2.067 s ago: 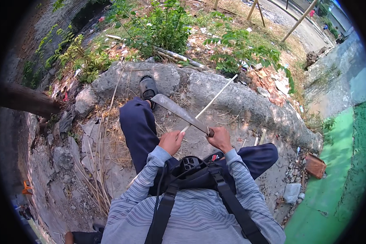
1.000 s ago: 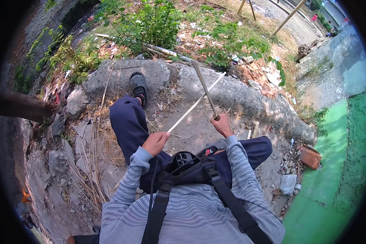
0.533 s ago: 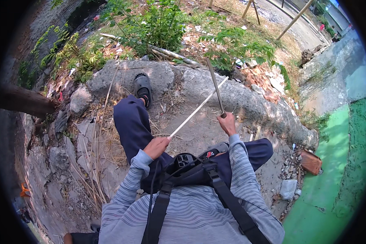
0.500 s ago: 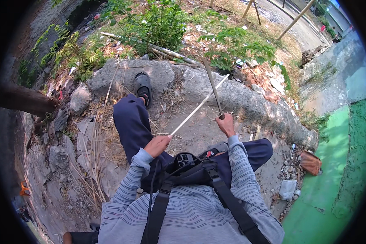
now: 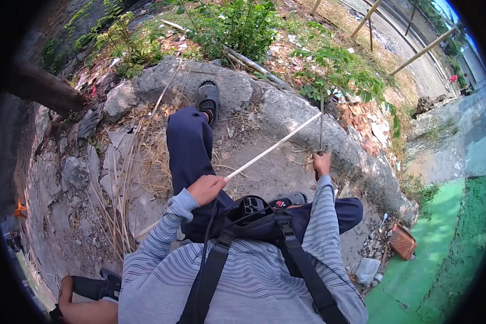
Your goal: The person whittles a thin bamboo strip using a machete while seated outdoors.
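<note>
My left hand (image 5: 207, 189) is closed around the near end of a slim pale stick (image 5: 275, 146), which slants away to the right. My right hand (image 5: 322, 163) grips the handle of a long-bladed knife (image 5: 322, 125). Its blade points away from me and shows nearly edge-on. In the picture the stick's far tip meets the blade; whether they touch I cannot tell. Both hands are over my lap and bent legs, and the left hand is beside my dark-trousered knee (image 5: 186, 135).
A rough stone kerb (image 5: 297, 116) curves across in front, with leafy plants (image 5: 248, 32) and litter beyond. Long dry strips (image 5: 127, 183) lie on the left. At right are a reddish-brown tray-like piece (image 5: 402, 242) and a green surface (image 5: 432, 237). Another person's arm (image 5: 89, 311) shows at lower left.
My right hand has moved right with the knife, and its blade has turned from crossing the stick's shaft to pointing straight ahead by the tip. The left hand still holds the stick. The view has shifted.
</note>
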Demonstrator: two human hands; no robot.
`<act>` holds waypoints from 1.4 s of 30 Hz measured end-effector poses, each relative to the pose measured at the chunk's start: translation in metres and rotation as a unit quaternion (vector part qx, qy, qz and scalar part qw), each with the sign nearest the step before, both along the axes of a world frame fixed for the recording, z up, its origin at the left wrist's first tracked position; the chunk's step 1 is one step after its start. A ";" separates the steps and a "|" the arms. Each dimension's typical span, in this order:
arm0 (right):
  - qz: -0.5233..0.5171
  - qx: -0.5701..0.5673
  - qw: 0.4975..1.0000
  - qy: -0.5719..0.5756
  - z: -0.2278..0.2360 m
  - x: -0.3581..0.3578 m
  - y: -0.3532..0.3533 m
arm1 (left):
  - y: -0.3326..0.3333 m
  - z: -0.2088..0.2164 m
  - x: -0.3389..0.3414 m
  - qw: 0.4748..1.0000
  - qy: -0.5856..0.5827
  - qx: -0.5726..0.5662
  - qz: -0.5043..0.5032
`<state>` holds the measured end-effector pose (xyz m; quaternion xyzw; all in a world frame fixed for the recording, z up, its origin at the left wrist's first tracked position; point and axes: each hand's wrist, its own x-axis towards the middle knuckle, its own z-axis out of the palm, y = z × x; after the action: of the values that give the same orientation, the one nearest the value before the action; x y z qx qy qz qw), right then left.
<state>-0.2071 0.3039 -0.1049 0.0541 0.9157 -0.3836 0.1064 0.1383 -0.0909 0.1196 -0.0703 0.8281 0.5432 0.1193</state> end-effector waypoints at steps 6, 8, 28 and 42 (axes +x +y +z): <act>-0.170 -0.274 0.890 -0.324 -0.051 0.022 0.029 | -0.020 0.062 0.034 0.967 0.011 -0.209 0.142; -0.192 -0.330 0.853 -0.356 -0.078 0.019 0.041 | -0.038 0.068 0.028 0.944 0.044 -0.290 0.151; 0.003 -0.188 0.979 0.080 0.275 0.032 -0.050 | -0.155 0.005 -0.199 0.779 0.218 -0.587 -0.008; 0.154 -0.328 0.897 -0.255 0.164 0.086 -0.174 | -0.062 0.017 -0.232 0.767 0.424 -0.459 -0.146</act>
<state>-0.1212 0.1300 0.0594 -0.0297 0.6765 -0.6142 0.4053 -0.0934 -0.1528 0.1361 0.2425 0.9454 0.0489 -0.2122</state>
